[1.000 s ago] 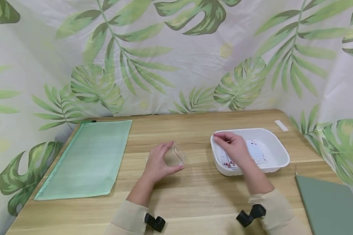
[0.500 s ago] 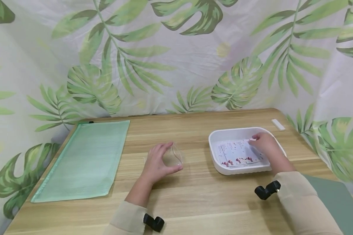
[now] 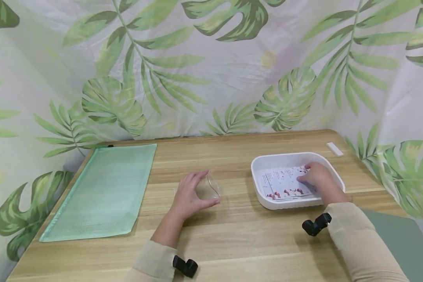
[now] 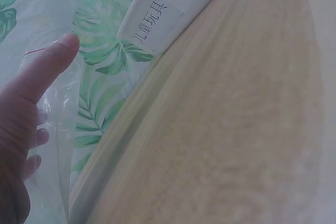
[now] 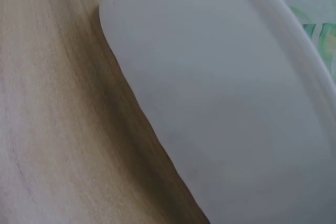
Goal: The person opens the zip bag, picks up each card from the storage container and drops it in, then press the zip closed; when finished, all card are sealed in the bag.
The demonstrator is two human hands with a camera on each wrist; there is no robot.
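My left hand holds a clear plastic bag near the middle of the wooden table, thumb and fingers spread at its mouth. In the left wrist view, a thin red line marks the edge of the clear plastic bag, and several fingertips show through it. My right hand reaches into a white tray, its thumb and fingers on the right part of some printed cards. Whether they pinch a card is unclear. The right wrist view shows only the outer wall of the white tray, not the hand.
A green mesh zip pouch lies flat at the left. Right of the tray are a small white strip and a grey-green flat board or folder, partly behind my sleeve. A leaf-patterned curtain hangs behind the table.
My right hand has moved from the tray's left side to its right, and the printed cards now show more fully. The left hand and the plastic bag have stayed in place.
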